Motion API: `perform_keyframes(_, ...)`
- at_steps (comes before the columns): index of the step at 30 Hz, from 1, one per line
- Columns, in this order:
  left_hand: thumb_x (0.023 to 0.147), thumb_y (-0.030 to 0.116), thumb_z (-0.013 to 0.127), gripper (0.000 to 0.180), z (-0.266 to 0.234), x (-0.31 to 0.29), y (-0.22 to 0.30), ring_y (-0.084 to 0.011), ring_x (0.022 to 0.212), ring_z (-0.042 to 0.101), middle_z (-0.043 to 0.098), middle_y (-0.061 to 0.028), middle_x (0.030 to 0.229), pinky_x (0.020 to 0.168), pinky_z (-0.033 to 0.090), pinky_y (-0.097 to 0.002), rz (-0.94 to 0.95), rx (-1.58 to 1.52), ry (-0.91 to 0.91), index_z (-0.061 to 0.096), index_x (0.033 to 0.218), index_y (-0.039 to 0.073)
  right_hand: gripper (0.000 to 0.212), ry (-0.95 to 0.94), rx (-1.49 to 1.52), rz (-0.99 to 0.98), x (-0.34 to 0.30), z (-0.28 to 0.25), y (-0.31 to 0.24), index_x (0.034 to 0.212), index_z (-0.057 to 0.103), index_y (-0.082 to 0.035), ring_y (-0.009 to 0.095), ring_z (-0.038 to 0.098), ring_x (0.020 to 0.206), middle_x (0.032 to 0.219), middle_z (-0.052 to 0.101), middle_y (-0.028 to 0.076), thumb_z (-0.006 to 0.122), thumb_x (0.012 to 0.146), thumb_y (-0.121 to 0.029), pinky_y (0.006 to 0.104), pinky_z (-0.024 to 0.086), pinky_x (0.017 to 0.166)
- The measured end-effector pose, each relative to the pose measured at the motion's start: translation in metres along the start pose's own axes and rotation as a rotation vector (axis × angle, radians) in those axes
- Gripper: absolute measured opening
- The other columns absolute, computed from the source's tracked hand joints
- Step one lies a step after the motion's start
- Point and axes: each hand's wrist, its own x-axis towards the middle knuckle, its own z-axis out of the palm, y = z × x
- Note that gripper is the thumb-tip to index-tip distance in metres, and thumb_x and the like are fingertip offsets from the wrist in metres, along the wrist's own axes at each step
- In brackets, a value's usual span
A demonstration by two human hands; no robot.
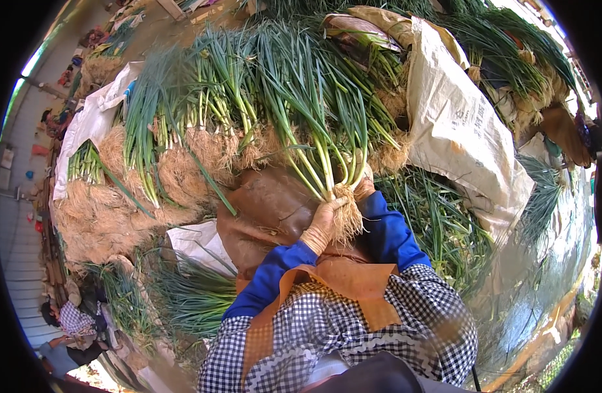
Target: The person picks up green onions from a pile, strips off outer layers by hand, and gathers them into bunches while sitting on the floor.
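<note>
A bunch of green onions (324,160) stands in front of my body, its leaves pointing away and its pale, stringy roots (347,219) toward me. My left hand (325,221) is closed round the stalks just above the roots. On the bunch's right side, my right hand (364,185) grips the stalk bases; the roots and stalks partly hide its fingers. Under the bunch, a brown apron or sheet (268,209) covers my lap. Just beyond lies a long row of more green onions (216,85), roots facing me.
A white woven sack (455,124) drapes over the pile at right. Loose green leaves (438,229) are heaped beside my right arm, and more leaves (196,295) lie by my left. Matted roots (111,216) spread at left. Other people (78,321) sit at the lower left edge.
</note>
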Motion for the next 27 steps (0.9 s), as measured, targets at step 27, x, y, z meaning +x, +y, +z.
perform_keyframes(27,0.082,0.010,0.057,0.024,-0.009,0.008,0.012,-0.0205,0.081,0.062,0.063,-0.0080,0.092,0.073,0.053,-0.0353,0.137,-0.104,-0.026,0.058,0.106,0.004,0.049,-0.217,-2.588,0.558,-0.182,-0.070,-0.114,0.118,0.053,-0.011,0.028,0.057,0.102,0.107,0.060,0.015,0.044,0.086,-0.048,0.0359,0.044,0.086)
